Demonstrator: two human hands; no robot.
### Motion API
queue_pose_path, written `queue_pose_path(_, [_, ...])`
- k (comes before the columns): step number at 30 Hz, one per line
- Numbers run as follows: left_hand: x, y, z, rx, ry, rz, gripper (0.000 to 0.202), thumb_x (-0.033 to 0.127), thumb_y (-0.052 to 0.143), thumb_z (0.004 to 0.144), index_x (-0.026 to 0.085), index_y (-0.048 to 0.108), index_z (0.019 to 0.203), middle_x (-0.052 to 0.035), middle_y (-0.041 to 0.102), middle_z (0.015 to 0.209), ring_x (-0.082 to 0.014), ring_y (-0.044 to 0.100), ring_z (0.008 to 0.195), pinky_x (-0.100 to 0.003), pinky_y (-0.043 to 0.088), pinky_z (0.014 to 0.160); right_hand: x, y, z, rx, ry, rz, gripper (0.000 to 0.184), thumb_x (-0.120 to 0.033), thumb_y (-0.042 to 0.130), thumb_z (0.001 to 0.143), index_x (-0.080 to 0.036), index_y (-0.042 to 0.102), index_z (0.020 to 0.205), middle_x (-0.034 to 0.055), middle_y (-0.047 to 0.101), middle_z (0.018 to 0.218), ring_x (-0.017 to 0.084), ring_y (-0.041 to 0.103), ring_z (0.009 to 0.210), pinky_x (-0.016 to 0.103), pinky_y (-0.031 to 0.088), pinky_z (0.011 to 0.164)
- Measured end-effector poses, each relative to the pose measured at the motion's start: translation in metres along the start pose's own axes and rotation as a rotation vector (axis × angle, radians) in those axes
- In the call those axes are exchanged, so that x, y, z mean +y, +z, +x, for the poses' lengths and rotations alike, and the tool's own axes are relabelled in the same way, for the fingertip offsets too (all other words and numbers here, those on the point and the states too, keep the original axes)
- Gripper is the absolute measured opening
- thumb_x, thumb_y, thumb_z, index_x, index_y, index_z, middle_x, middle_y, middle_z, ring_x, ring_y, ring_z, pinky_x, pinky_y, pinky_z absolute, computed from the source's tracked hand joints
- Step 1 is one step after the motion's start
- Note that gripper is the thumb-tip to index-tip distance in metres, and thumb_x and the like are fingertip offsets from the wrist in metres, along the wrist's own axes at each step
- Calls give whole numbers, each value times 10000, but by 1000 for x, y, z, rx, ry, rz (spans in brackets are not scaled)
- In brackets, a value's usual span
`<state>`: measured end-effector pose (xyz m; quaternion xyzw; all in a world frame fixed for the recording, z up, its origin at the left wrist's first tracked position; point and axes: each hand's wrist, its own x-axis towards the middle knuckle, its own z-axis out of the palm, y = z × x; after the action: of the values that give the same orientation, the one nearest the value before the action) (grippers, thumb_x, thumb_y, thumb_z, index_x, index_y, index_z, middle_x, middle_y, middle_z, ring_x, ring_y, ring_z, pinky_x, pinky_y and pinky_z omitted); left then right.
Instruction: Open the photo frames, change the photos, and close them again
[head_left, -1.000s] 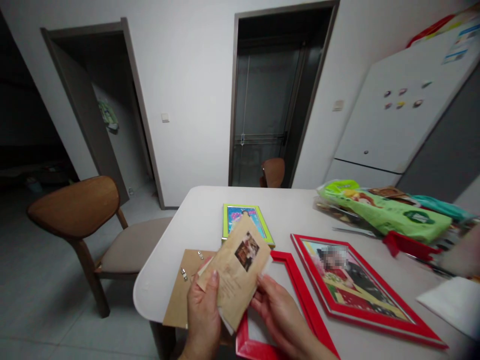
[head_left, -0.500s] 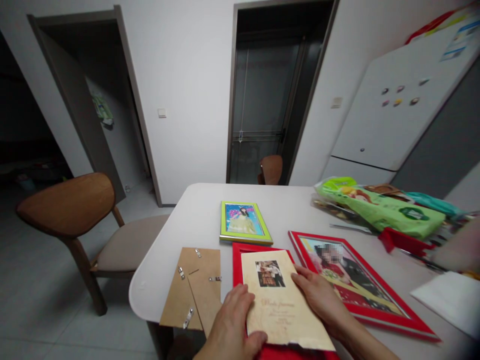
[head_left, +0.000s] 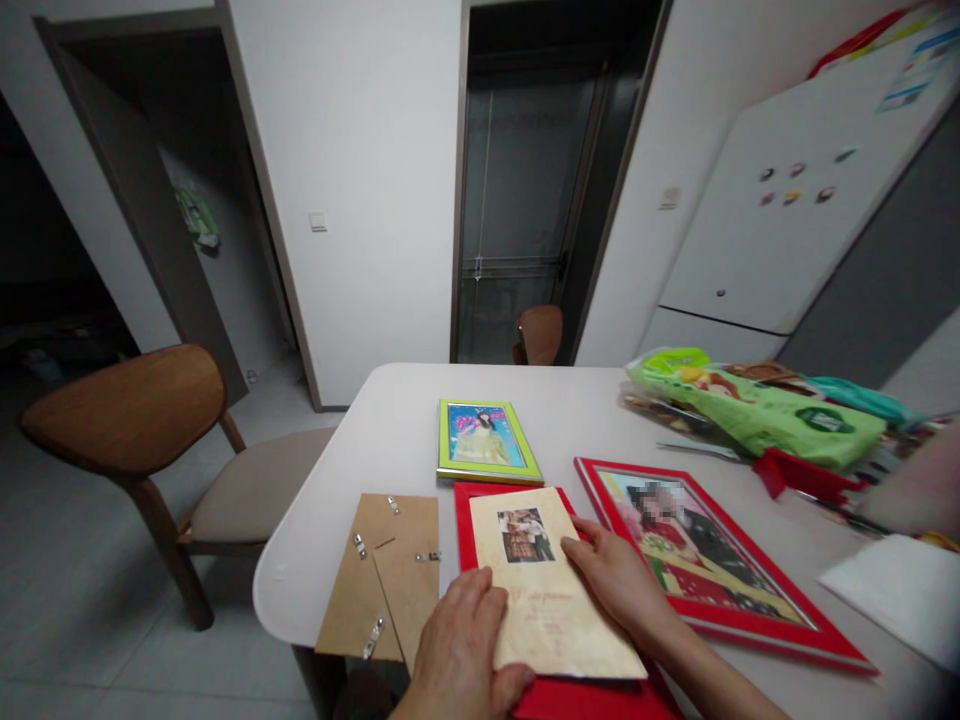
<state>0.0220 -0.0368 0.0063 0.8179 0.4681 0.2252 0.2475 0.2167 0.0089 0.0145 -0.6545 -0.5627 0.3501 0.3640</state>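
Observation:
A cream printed paper sheet (head_left: 559, 600) with a small photo near its top lies over a red picture frame (head_left: 463, 515). My left hand (head_left: 461, 640) holds the sheet's left edge, its thumb near the bottom corner. Along the right edge, the fingers of my right hand (head_left: 611, 580) press against the sheet. Most of the frame under the paper is hidden. To the left lies a brown backing board (head_left: 409, 535) with metal clips. A red-framed portrait (head_left: 724, 560) is to the right, and a lime-green framed picture (head_left: 484, 437) stands farther back.
The white table (head_left: 300, 560) has a rounded left corner. Green packaging (head_left: 780, 405), a red object (head_left: 806, 478) and white paper (head_left: 896, 595) are at the right. A wooden chair (head_left: 135, 410) is at the left, and a fridge (head_left: 780, 220) stands behind.
The cream sheet has shifted slightly up and left over the red frame, with my right hand moving along. More red shows near the sheet's bottom right. My left hand has barely moved.

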Motion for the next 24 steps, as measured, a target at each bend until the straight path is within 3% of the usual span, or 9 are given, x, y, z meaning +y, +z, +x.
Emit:
queue_pose_path(3, [7,-3,4,-8,20,56,394,198,567,638,164,537,1030,-108,477,1187,-278,409,1072,-415,360,896,-1,1,0,87,-157,-393,317,-287,346,750,-149,559,940,94,631,843,207,580,775,290,412,674])
queue_pose_path(6, [14,-5,8,-19,37,103,249,174,537,658,173,590,902,-84,543,1090,-269,424,1029,-396,391,855,4,3,0,173,-187,-751,291,-313,360,757,-147,569,873,103,590,797,222,556,756,295,384,627])
queue_pose_path(8, [15,-8,7,-31,40,112,246,168,520,671,163,591,907,-87,555,1073,-263,423,1033,-389,383,867,9,3,0,195,-198,-857,275,-316,380,753,-156,562,882,96,566,800,222,544,761,285,373,600])
queue_pose_path(12, [-5,-26,-10,-113,40,118,497,224,547,668,129,458,1148,-119,411,1254,-259,336,1155,-402,276,968,7,7,-4,202,-258,-808,334,-327,382,765,-151,527,1009,102,554,858,216,524,806,291,376,651])
queue_pose_path(16, [-45,-54,-38,-74,-188,251,708,242,639,580,133,365,1224,-140,243,1340,-282,203,1227,-440,198,995,-23,39,-27,-17,-426,-545,358,-317,393,770,-150,524,1059,116,538,1011,207,472,929,303,338,800])
queue_pose_path(19, [-68,-64,-51,-33,-301,348,723,150,641,548,131,371,1219,-151,257,1329,-266,236,1217,-407,230,989,-49,79,-47,-155,-501,-510,359,-363,470,720,-210,538,1038,83,550,988,229,448,929,352,311,815])
queue_pose_path(22, [-83,-65,-56,16,-266,392,624,101,601,588,148,423,1184,-144,331,1295,-247,295,1192,-387,275,973,-61,113,-57,-183,-530,-550,492,-420,590,594,-221,521,1038,87,535,980,269,422,927,423,284,820])
queue_pose_path(24, [-89,-62,-56,57,-214,395,557,146,623,606,157,473,1142,-155,392,1255,-263,356,1155,-403,325,940,-63,123,-57,-202,-515,-520,520,-354,612,568,-225,500,1060,84,513,991,258,421,916,410,306,807])
